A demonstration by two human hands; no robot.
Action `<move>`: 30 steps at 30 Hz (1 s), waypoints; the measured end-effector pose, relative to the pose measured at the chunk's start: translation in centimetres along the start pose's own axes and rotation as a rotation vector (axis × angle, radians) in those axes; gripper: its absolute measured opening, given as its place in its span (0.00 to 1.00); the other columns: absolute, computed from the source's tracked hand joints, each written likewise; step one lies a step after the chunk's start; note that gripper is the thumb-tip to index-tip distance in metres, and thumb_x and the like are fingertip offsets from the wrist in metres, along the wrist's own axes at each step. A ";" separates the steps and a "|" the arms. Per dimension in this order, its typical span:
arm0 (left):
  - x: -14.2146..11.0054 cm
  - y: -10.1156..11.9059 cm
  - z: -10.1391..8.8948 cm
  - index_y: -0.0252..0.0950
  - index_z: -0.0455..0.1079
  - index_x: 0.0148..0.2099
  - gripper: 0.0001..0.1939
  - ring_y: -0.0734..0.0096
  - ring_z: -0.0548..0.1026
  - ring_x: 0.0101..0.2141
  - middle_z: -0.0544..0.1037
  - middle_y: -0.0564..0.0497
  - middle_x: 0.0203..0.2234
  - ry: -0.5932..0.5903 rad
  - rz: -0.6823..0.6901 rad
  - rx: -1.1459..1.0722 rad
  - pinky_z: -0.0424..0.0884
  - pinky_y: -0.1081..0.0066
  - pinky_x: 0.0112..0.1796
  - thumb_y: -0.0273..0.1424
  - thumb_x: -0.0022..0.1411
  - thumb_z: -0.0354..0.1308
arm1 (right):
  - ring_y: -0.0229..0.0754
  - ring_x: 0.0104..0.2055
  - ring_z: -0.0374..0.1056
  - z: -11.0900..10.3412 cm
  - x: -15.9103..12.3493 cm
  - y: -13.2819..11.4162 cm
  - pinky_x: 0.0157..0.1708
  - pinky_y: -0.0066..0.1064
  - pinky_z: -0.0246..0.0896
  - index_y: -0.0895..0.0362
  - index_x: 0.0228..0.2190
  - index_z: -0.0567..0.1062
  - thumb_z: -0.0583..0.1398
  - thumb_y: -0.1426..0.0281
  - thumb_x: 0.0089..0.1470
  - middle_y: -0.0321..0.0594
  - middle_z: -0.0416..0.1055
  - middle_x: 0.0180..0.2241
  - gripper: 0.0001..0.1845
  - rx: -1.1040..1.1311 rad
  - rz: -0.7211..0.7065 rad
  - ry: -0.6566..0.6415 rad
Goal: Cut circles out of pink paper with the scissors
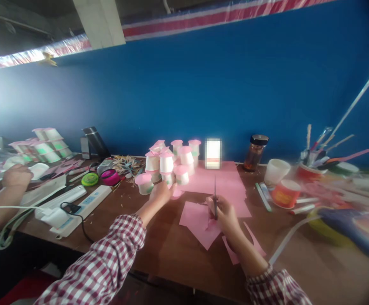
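My right hand [225, 214] is closed round a pair of scissors [215, 195] whose blades point up and away, over sheets of pink paper [217, 186] on the brown table [168, 241]. My left hand [161, 191] reaches forward to a pile of small white cups with pink lids [171, 163]. Its fingers curl at a pink-and-white piece at the pile's near edge, but the grip is blurred. Both sleeves are red-and-white check.
Another person's hand [16, 176] rests at the far left near more pink-lidded cups [46, 146]. White power strips [76, 203], tape rolls [101, 178], a dark jar [256, 152], white and orange cups [282, 186] and a pot of brushes [314, 163] crowd the table against the blue wall.
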State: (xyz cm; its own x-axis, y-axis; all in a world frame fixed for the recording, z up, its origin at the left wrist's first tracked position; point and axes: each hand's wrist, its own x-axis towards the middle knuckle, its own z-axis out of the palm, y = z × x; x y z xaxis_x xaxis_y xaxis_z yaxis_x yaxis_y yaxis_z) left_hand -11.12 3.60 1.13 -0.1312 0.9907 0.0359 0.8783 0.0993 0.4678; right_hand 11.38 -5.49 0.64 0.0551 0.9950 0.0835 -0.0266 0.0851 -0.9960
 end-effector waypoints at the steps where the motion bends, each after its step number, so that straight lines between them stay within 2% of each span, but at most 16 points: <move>1: -0.2 -0.1 -0.4 0.33 0.69 0.41 0.23 0.52 0.74 0.38 0.78 0.39 0.33 0.005 0.020 0.033 0.62 0.68 0.30 0.48 0.57 0.49 | 0.34 0.15 0.59 0.0 0.0 0.0 0.14 0.25 0.56 0.58 0.26 0.69 0.60 0.56 0.51 0.30 0.62 0.14 0.16 -0.005 0.002 -0.001; 5: -1.7 -0.8 -1.4 0.35 0.69 0.39 0.18 0.55 0.74 0.35 0.77 0.42 0.31 -0.023 0.112 0.111 0.61 0.68 0.30 0.43 0.60 0.47 | 0.34 0.15 0.60 0.0 -0.1 -0.1 0.14 0.24 0.57 0.57 0.26 0.69 0.61 0.55 0.49 0.30 0.62 0.14 0.17 -0.015 0.010 0.002; 9: -3.0 -1.5 -1.5 0.37 0.70 0.39 0.12 0.59 0.74 0.34 0.77 0.45 0.31 -0.026 0.175 0.130 0.61 0.70 0.30 0.36 0.61 0.48 | 0.35 0.14 0.59 0.1 -0.1 -0.1 0.12 0.25 0.57 0.57 0.25 0.69 0.63 0.54 0.46 0.30 0.61 0.14 0.19 0.024 0.034 -0.004; 17: -2.1 -1.2 -0.5 0.35 0.72 0.34 0.10 0.59 0.73 0.29 0.76 0.45 0.26 0.000 0.176 0.142 0.60 0.69 0.28 0.31 0.58 0.50 | 0.34 0.14 0.58 0.0 -0.1 0.2 0.10 0.23 0.55 0.58 0.27 0.70 0.63 0.55 0.47 0.29 0.60 0.14 0.18 0.050 0.046 -0.013; 22: -1.6 -0.6 0.3 0.35 0.72 0.39 0.11 0.58 0.74 0.35 0.77 0.44 0.30 0.026 0.137 0.140 0.62 0.68 0.32 0.32 0.58 0.52 | 0.34 0.14 0.58 -0.1 0.0 0.1 0.11 0.23 0.56 0.58 0.27 0.71 0.63 0.55 0.45 0.30 0.62 0.13 0.19 0.036 0.038 -0.001; 27: -2.2 -0.9 -0.1 0.38 0.72 0.40 0.11 0.52 0.70 0.44 0.75 0.42 0.39 0.057 0.123 0.095 0.62 0.65 0.40 0.35 0.54 0.57 | 0.35 0.14 0.59 0.0 0.0 0.1 0.10 0.23 0.55 0.58 0.27 0.71 0.63 0.54 0.46 0.30 0.62 0.13 0.19 0.038 0.059 -0.013; 30: -2.6 -1.5 -0.2 0.39 0.71 0.43 0.14 0.53 0.69 0.46 0.74 0.42 0.42 0.060 0.105 -0.004 0.61 0.66 0.41 0.34 0.52 0.58 | 0.35 0.14 0.59 0.0 0.0 0.2 0.10 0.23 0.56 0.58 0.28 0.71 0.63 0.54 0.45 0.30 0.62 0.13 0.19 0.037 0.048 -0.005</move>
State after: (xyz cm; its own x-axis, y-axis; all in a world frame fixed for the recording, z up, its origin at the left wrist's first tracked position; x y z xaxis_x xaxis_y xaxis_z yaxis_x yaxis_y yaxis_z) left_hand -12.23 0.82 0.54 -0.0661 0.9883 0.1376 0.8867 -0.0050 0.4623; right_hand 11.35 -5.48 0.47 0.0477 0.9982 0.0356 -0.0656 0.0387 -0.9971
